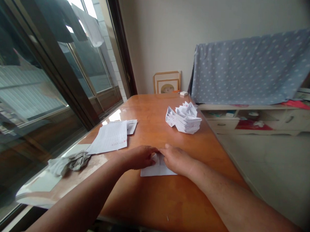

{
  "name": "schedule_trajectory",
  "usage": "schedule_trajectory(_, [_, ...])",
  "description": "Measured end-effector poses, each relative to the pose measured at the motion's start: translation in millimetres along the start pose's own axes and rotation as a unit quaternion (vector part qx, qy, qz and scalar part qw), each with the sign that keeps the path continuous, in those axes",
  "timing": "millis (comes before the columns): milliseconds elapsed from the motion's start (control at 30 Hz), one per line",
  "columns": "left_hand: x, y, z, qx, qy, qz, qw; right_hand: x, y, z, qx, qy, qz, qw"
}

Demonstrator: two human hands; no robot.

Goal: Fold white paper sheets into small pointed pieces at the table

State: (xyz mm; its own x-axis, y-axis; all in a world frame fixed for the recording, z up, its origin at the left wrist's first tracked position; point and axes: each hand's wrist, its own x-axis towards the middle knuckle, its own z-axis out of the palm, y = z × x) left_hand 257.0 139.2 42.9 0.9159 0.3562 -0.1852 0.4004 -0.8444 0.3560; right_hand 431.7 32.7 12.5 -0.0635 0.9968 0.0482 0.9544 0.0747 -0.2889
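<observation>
A folded white sheet of paper (159, 170) lies flat on the wooden table in front of me, with a crease line near its middle. On its left part rests my left hand (143, 157), with thumb and forefinger closed at the paper's far edge. My right hand (175, 159) presses on the right part, its fingers curled at that same far edge. The fingertips of both hands almost meet there and cover the paper's top. Beyond my right hand stands a nested stack of folded paper shapes (187, 122) with pointed tips.
Printed sheets (110, 138) lie on the table's left side, close to a crumpled grey cloth (77, 160). A small white box (183, 93) sits at the far end of the wooden table (150, 112). Glass doors run along the left; a low cabinet (222, 124) stands right.
</observation>
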Motion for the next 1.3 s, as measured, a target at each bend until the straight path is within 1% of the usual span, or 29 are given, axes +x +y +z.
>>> schedule_trajectory(167, [-0.3,-4.5,-1.4,0.017,-0.01,0.003,1.0,-0.9,-0.7,-1.1,-0.01,-0.008,0.003,1.0])
schedule_trajectory(467, [-10.1,-5.3,0.7,0.057,0.016,0.024,0.998,-3.0,-0.3,-1.0,-0.027,-0.012,0.0,1.0])
schedule_trajectory(667, [-20.7,-2.1,-0.2,0.063,0.028,0.035,0.997,-2.3,1.3,-0.2,-0.032,-0.01,-0.006,0.999])
schedule_trajectory(867, [-31.3,-0.4,1.9,0.054,0.043,0.021,0.997,-2.7,1.8,1.0,-0.043,-0.01,-0.008,0.999])
schedule_trajectory(1067, [-41.9,0.6,4.1,0.053,0.038,0.006,0.998,-2.2,0.7,0.3,-0.048,-0.016,-0.007,0.999])
schedule_trajectory(1300, [-52.6,4.2,4.7,0.087,0.039,0.003,0.995,-1.4,1.6,1.6,-0.049,-0.021,-0.005,0.999])
